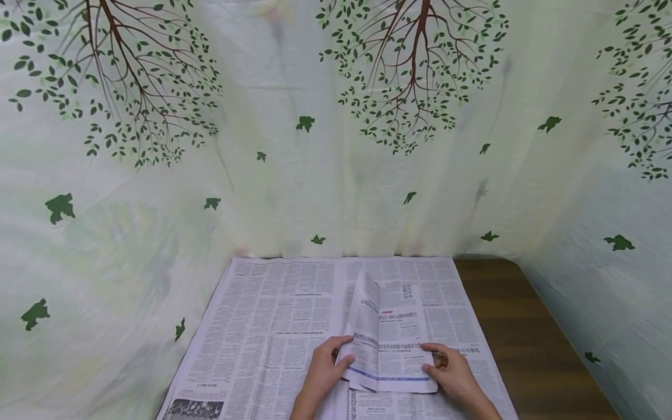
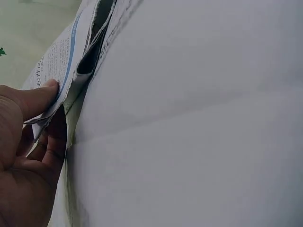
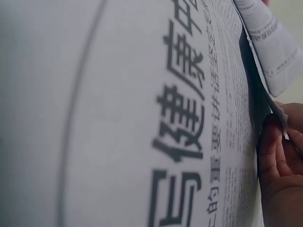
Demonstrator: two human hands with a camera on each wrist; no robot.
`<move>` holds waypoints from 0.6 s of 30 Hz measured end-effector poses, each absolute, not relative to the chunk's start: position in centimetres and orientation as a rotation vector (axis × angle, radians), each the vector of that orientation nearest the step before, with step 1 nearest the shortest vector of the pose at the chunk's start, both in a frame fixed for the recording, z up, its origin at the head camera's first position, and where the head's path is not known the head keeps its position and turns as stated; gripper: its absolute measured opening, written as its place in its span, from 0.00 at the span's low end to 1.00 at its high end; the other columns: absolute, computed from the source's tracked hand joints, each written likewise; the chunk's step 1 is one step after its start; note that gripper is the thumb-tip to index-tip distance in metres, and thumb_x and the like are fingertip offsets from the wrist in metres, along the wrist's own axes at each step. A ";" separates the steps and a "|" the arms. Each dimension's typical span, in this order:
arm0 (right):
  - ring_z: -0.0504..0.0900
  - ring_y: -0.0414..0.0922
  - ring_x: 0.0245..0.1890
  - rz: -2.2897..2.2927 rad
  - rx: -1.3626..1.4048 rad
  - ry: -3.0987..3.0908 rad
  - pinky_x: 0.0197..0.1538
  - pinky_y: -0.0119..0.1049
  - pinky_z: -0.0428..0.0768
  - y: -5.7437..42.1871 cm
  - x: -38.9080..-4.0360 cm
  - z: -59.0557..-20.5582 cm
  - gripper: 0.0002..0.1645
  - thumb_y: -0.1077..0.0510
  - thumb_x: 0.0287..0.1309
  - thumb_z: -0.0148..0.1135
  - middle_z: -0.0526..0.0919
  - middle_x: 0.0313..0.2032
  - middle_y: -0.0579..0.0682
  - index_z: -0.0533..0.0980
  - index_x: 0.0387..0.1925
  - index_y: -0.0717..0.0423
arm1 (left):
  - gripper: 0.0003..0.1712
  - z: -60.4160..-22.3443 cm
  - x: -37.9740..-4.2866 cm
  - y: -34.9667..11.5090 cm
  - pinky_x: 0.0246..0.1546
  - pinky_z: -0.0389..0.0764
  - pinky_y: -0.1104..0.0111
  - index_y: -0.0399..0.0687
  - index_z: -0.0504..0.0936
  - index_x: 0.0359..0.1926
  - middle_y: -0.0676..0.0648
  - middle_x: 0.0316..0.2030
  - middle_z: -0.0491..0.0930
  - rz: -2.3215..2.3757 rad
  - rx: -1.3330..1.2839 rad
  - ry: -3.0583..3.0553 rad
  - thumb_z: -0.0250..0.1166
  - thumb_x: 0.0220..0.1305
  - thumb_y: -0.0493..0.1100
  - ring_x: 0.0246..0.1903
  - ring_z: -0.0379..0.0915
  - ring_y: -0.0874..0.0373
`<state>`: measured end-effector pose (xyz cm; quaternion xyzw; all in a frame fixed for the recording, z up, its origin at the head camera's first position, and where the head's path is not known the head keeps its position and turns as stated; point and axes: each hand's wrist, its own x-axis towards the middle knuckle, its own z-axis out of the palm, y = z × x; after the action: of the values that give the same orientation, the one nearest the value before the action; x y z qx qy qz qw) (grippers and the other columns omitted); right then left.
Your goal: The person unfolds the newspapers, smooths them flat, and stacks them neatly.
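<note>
A folded newspaper (image 1: 400, 338) is held between both hands, its left part raised along a crease and its lower edge marked by a blue stripe. My left hand (image 1: 326, 368) pinches its left edge, thumb on the printed face and fingers behind, as the left wrist view also shows on the folded layers (image 2: 61, 56). At the lower right edge, my right hand (image 1: 452, 373) pinches the paper between thumb and fingers. In the right wrist view that hand (image 3: 284, 175) grips the sheet's edge, with a curled paper flap (image 3: 272, 47) above it.
Spread newspaper sheets (image 1: 273, 315) lie under the folded one and cover most of the table. Dark brown wood (image 1: 520, 332) shows along the right side. A pale cloth (image 1: 367, 198) printed with trees and green leaves hangs behind and at both sides.
</note>
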<state>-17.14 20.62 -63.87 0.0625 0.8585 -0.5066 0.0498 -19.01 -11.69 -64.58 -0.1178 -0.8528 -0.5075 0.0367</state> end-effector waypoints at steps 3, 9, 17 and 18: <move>0.66 0.38 0.17 -1.548 0.210 2.609 0.20 0.29 0.66 21.0 -17.1 -63.8 0.28 0.66 0.53 0.75 0.72 0.20 0.46 0.83 0.57 0.52 | 0.27 -64.5 -19.1 -12.4 0.49 0.82 0.69 0.49 0.83 0.61 0.46 0.57 0.84 -1.509 -0.362 -2.642 0.75 0.60 0.39 0.47 0.82 0.57; 0.68 0.39 0.18 -1.519 0.215 2.654 0.22 0.29 0.67 21.6 -17.2 -64.0 0.28 0.65 0.53 0.75 0.73 0.20 0.46 0.83 0.57 0.51 | 0.29 -64.5 -19.0 -13.7 0.48 0.81 0.69 0.49 0.82 0.63 0.45 0.59 0.84 -1.398 -0.376 -2.664 0.75 0.60 0.41 0.48 0.81 0.55; 0.69 0.40 0.20 -1.503 0.230 2.682 0.23 0.29 0.68 21.9 -17.1 -64.1 0.29 0.67 0.52 0.74 0.73 0.21 0.47 0.83 0.58 0.52 | 0.29 -64.4 -18.7 -14.8 0.57 0.81 0.62 0.49 0.82 0.64 0.45 0.60 0.83 -1.369 -0.374 -2.713 0.75 0.60 0.40 0.57 0.81 0.48; 0.69 0.40 0.20 -1.500 0.229 2.683 0.23 0.29 0.68 21.9 -17.1 -64.0 0.29 0.67 0.53 0.73 0.74 0.21 0.48 0.82 0.58 0.52 | 0.29 -64.4 -18.7 -14.9 0.58 0.81 0.61 0.50 0.82 0.64 0.45 0.60 0.83 -1.368 -0.358 -2.731 0.74 0.60 0.40 0.58 0.81 0.48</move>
<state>-17.13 21.87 -64.03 0.0742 0.8700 -0.4865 0.0296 -18.73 -14.93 -64.36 -0.1165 -0.8875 -0.4446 0.0331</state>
